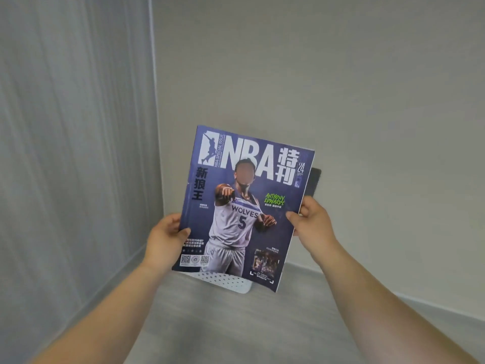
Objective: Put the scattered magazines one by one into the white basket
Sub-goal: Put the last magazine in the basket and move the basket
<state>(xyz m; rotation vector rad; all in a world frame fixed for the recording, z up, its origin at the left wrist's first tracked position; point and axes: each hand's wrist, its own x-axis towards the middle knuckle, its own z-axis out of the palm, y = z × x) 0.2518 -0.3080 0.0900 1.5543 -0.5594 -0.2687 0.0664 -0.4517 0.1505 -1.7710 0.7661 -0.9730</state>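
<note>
Both hands held the magazine upright, cover toward the camera: the left hand pinched its left edge with the thumb on the cover, and the right hand pinched its right edge the same way. It hung just above the white basket, hiding most of it, near the room's corner by the curtain.

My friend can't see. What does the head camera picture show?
The left hand and right hand hold a blue basketball magazine by its side edges. It hides most of a white basket with holes, on the grey floor.
</note>
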